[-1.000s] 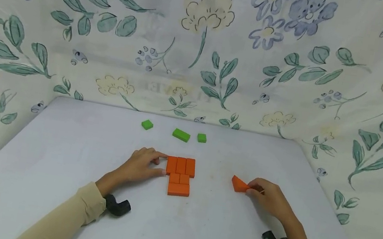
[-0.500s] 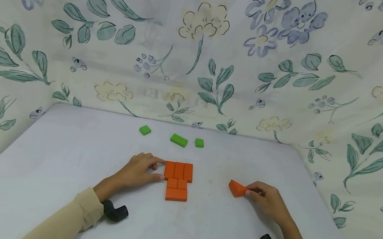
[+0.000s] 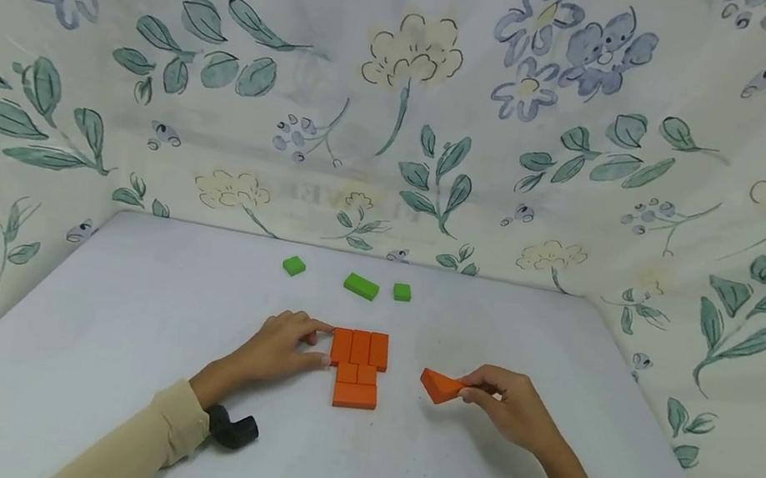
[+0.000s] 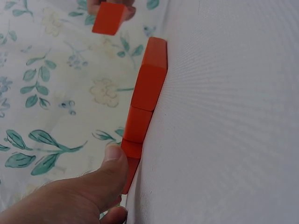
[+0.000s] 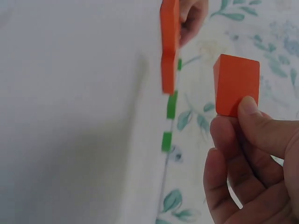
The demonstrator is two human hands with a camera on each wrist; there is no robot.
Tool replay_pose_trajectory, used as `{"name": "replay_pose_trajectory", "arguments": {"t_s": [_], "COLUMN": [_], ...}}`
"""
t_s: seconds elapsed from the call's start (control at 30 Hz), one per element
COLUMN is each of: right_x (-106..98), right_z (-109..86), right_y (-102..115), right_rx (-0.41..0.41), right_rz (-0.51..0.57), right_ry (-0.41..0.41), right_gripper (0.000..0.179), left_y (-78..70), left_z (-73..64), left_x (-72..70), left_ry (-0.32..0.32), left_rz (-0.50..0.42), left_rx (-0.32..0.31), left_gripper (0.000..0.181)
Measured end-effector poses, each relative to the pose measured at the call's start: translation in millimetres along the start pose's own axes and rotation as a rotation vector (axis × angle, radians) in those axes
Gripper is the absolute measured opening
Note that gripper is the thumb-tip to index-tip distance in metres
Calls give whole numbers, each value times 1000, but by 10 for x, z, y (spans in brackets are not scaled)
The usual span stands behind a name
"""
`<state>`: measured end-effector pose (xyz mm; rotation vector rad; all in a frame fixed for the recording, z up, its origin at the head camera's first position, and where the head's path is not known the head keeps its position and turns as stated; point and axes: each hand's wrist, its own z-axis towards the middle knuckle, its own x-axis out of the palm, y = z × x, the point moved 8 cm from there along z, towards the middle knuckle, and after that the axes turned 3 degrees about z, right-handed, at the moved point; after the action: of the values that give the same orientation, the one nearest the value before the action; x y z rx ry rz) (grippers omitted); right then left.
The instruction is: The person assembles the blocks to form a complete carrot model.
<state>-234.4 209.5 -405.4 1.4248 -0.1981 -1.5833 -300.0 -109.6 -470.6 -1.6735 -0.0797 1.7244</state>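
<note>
My right hand (image 3: 511,404) pinches an orange triangular wooden block (image 3: 440,387) between thumb and fingers, right of the flat orange arrangement. In the right wrist view the block (image 5: 238,84) shows a rectangular face and a slanted side. Three orange blocks (image 3: 360,349) lie side by side, with two small square blocks (image 3: 356,373) below them and a wider block (image 3: 355,396) at the bottom. At the left side of the top row, my left hand (image 3: 276,350) touches the end corners with straight index finger and thumb. In the left wrist view its thumb (image 4: 114,161) rests against the orange edge.
Along the back of the white table (image 3: 194,275) lie a green block (image 3: 294,266) at left, a longer green block (image 3: 361,286) and a small green cube (image 3: 402,292). Floral cloth (image 3: 342,122) encloses the back and sides. A dark wrist mount (image 3: 232,428) sits on the left wrist.
My right hand has moved left with the orange triangular block, closer to the arrangement. The left hand has stayed at the top row's left side; the head view has shifted slightly.
</note>
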Motion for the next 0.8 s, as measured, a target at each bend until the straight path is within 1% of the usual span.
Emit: {"name": "replay_pose_trajectory", "arguments": {"t_s": [0.1,0.17,0.37,0.47,0.57,0.7,0.8], "right_x": [64,114,283,356,432,553,659], "right_z": [59,102,185,229,272,297,283], "right_y": [142,210,350,417,468,497,480], "right_rx": [-24,-25,-32,-62,-94,-121,-121], "right_rz": [8,16,43,58,75,91,112], "right_ry": [21,36,70,75,92,127,151], "right_gripper": [8,9,9,9,9,8,8], "left_y": [-3,-6,9,8,5,8,21], "left_z": [16,20,-14,-17,-8,-8,-17], "left_x": [-13,-24,16,15,-8,-28,8], "left_ry": [-11,-17,15,10,-3,-11,6], "left_rz": [-3,-7,-12,-6,1,-3,-6], "left_rx": [3,9,-11,-7,5,7,4], "left_gripper": [50,50,50,51,50,48,48]}}
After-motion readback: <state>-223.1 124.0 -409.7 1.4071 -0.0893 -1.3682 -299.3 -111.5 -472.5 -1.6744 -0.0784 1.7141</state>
